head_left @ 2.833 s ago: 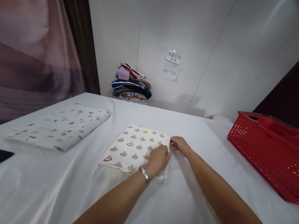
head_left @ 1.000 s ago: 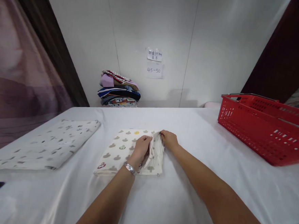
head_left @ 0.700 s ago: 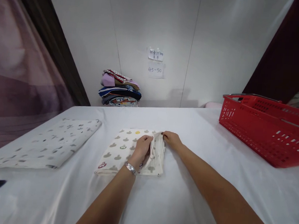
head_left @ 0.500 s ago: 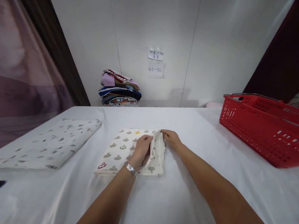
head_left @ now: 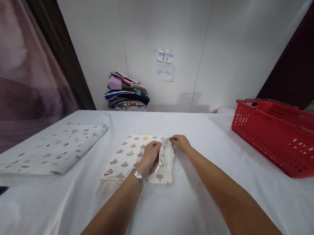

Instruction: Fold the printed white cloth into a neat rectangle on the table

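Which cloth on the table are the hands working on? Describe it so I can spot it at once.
On the white table, look at the middle, left of the red basket. The folded cream cloth lies there, both hands pinching its right edge. Unlike the grey-flecked cloth further left, it bears rows of grey apple shapes, one yellow.

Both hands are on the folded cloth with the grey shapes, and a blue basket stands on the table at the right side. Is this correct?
Not fully. The basket is red, not blue, as the head view shows. The rest holds: the left hand and the right hand are both on the folded cloth with the grey shapes, and the basket stands on the table at the right side.
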`<state>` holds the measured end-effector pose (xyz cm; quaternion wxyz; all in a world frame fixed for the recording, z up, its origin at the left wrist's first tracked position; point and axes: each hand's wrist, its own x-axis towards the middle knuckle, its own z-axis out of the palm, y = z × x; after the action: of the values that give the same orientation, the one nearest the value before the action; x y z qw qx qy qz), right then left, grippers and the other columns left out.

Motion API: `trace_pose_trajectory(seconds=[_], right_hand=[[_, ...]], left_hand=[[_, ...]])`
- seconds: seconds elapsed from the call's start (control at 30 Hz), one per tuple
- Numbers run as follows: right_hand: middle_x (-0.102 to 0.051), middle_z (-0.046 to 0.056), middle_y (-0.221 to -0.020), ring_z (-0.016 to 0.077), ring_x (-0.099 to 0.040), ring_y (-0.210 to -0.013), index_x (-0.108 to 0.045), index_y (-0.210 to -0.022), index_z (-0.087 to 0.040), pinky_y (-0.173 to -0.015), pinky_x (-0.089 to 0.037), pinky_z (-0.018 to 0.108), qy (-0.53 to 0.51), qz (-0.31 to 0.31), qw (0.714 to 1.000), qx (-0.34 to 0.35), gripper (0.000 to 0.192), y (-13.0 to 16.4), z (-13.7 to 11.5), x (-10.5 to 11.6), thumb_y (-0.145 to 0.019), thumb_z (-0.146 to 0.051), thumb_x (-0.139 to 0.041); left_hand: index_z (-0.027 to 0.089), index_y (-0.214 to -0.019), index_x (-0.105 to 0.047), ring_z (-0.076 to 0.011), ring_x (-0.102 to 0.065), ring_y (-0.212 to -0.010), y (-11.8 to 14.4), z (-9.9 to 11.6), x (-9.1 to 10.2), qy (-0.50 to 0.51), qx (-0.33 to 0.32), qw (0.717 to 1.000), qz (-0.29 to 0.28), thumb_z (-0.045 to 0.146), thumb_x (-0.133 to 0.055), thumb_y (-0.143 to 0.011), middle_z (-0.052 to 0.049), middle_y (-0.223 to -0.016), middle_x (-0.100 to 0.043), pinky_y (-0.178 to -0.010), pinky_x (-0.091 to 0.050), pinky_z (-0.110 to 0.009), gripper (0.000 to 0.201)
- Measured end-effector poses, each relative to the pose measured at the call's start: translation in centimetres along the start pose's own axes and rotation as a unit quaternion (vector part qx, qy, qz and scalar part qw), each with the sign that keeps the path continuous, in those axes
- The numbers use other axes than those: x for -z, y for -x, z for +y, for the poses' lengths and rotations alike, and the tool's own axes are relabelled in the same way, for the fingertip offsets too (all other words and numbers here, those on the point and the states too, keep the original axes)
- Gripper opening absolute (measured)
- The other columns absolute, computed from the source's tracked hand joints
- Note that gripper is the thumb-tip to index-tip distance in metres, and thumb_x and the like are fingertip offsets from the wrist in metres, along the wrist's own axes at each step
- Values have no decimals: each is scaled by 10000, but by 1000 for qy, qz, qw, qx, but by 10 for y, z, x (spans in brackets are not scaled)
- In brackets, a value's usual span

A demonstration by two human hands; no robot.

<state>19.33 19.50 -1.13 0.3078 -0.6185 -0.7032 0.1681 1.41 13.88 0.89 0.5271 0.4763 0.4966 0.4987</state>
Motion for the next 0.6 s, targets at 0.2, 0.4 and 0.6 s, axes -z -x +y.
trace_pose_trajectory(seconds=[0.2, 0.4, 0.6], right_hand=[[-680, 1, -937, 171, -560, -874, -690, -930, -301, -687, -358, 236, 63, 6, 997, 34, 231, 6, -16, 1, -812, -260, -495], [-692, 37, -890, 205, -578, -851, -712, -818, -269, -682, -363, 262, 84, 2, 996, 18, 228, 0, -21, -6, -746, -190, -510], [-692, -5, -854, 144, -588, -773, -693, -893, -242, -623, -371, 209, 28, 8, 999, 31, 291, 7, -7, -6, -769, -165, -441]], left_hand=[[156, -665, -548, -86, -431, -478, 0, -3, -1, -23, -1, 1000, -9, 401, -607, -671, 38, -542, -493, -473, -316, -209, 253], [171, -658, -534, -84, -402, -412, 2, -2, -1, -72, 14, 997, -34, 406, -582, -706, 51, -485, -452, -426, -306, -212, 244], [166, -734, -601, -158, -578, -624, -12, 27, 24, -279, -39, 958, -50, 547, -456, -795, -56, -759, -644, -547, -429, -252, 412]])
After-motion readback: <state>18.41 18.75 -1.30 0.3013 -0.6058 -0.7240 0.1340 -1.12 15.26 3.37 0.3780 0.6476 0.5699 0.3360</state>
